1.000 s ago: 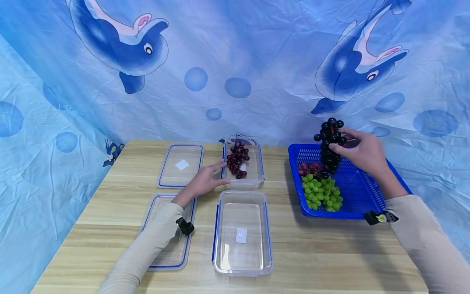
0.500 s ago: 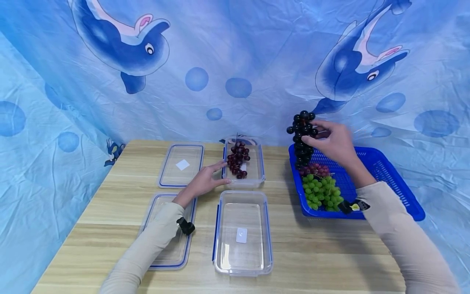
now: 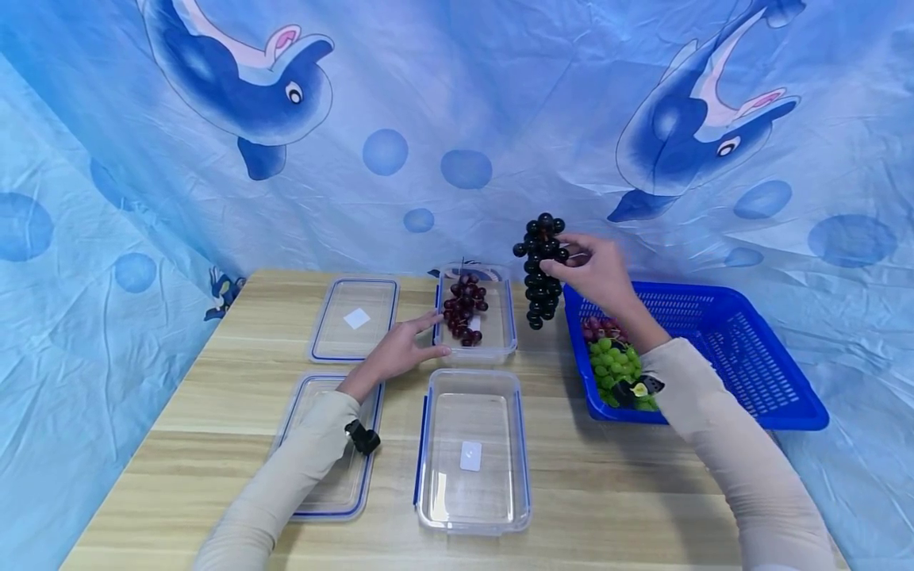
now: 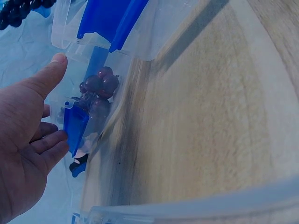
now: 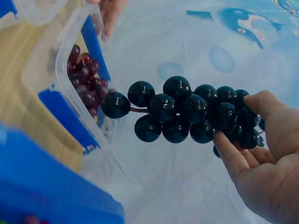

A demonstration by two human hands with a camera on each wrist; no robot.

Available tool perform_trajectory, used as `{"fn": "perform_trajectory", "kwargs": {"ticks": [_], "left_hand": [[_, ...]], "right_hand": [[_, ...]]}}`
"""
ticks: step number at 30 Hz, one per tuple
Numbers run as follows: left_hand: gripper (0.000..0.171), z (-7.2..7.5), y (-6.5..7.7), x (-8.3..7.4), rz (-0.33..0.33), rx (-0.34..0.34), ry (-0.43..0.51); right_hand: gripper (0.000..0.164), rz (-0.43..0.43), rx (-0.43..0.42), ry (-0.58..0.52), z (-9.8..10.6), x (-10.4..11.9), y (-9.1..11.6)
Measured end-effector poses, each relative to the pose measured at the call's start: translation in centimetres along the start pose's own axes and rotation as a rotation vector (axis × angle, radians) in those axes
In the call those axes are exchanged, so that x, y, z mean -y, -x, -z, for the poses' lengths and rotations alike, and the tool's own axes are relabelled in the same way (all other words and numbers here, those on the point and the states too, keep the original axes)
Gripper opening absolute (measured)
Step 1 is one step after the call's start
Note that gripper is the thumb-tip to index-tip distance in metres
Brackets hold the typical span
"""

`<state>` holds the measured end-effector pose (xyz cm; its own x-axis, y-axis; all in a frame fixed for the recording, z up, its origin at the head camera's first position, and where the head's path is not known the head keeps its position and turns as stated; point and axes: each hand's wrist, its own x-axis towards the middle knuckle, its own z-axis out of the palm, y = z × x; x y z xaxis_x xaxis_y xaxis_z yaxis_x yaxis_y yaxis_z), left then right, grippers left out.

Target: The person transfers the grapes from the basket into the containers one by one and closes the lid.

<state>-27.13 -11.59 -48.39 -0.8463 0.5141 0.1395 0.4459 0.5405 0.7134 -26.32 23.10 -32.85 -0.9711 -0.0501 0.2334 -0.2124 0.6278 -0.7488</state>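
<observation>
Head view: wooden table (image 3: 207, 412); backdrop (image 3: 471, 103) (dolphin-printed) behind black grapes (image 3: 540, 279)

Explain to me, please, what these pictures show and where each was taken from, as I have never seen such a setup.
No machine works here: a person uses a bare left hand and right hand. The wide pictures come from a camera worn on the head; the other two come from a left wrist camera and a right wrist camera.

On the wooden table lie a far lid and a near lid, then a near container and a far container with dark red grapes inside. The blue basket contains green grapes and red grapes.

The right hand holds black grapes in the air; the left hand's fingertips are at the far container's side.
</observation>
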Motion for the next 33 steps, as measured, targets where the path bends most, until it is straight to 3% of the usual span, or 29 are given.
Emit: {"fn": "perform_trajectory", "kwargs": {"ticks": [11, 19, 30, 33], "left_hand": [[0.080, 0.1, 0.0, 0.0, 0.004, -0.001, 0.001], [0.080, 0.2, 0.0, 0.0, 0.002, 0.012, 0.009], [0.080, 0.1, 0.1, -0.3, 0.016, 0.007, 0.007], [0.080, 0.1, 0.1, -0.3, 0.015, 0.001, 0.009]], "right_hand": [[0.063, -0.014, 0.040, -0.130, -5.1, 0.4, -1.1], [0.063, -0.053, 0.100, -0.145, -8.3, -0.2, -1.1], [0.064, -0.232, 0.207, -0.153, -9.9, -1.8, -1.1], [0.066, -0.248, 0.218, -0.137, -10.0, -2.0, -1.4]]}}
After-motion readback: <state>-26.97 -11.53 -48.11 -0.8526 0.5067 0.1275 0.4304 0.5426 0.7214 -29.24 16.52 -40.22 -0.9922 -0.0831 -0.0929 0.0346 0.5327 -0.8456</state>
